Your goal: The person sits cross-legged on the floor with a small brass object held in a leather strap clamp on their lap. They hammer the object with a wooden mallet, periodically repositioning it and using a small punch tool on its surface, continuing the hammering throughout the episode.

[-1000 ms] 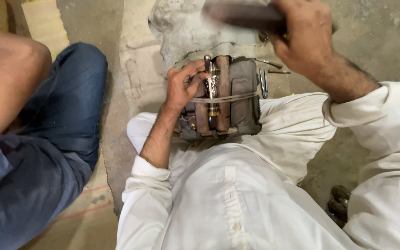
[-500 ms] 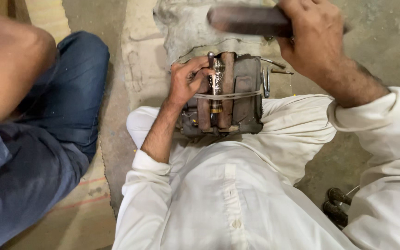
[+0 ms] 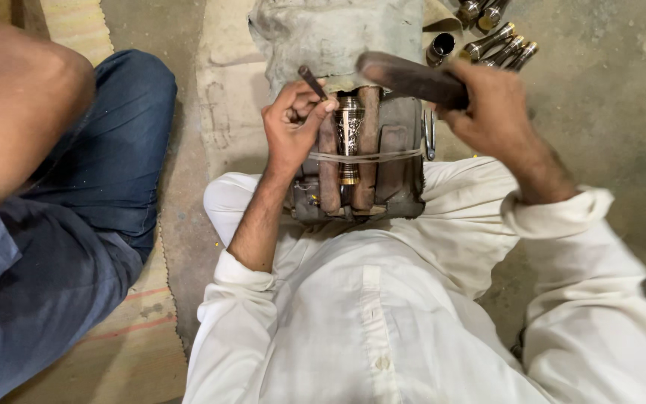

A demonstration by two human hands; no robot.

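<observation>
Small engraved metal cup [image 3: 349, 135] lies clamped between two wooden bars [image 3: 368, 146] on a block at the person's lap, held by a band. Left hand [image 3: 291, 129] pinches a thin punch [image 3: 312, 82] angled at the cup; right hand [image 3: 487, 105] grips a raised hammer [image 3: 409, 76]. Best done with light, square taps, punch tip kept steady. Bare concrete floor [image 3: 607, 97]; finished metal pieces [image 3: 499, 41] lie beyond; another person's knee [image 3: 106, 135] nearby
</observation>
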